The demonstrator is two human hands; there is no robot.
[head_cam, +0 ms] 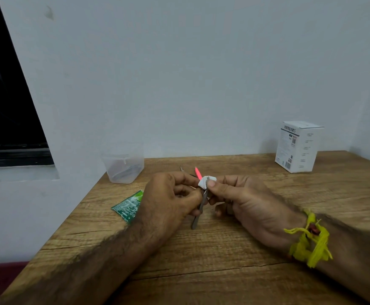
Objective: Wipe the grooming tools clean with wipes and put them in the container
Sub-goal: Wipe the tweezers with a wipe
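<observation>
Two bare hands hold a slim metal grooming tool (pixel 198 211) above a wooden table (pixel 234 260), one gripping it, the other pinching a wipe (pixel 205 181) around its upper end.

The left hand (pixel 171 194) curls its fingers around the tool's middle, apparently to steady it, while the right hand (pixel 241 199) pinches the folded white wipe over the top between thumb and fingers, likely so it can rub along the metal. The tool is thin, flat and dull grey, tilted with its lower end towards 6 o'clock, at the centre of the view. Behind the hands, at 12 o'clock, a pink-tipped tool (pixel 198 172) and a dark tool tip (pixel 181 168) lie on the table, seemingly waiting their turn. The clear plastic container (pixel 123 164) stands at 10 o'clock, with dark items inside, too blurred to identify. A green wipe sachet (pixel 128 205) lies at 9 o'clock.
</observation>
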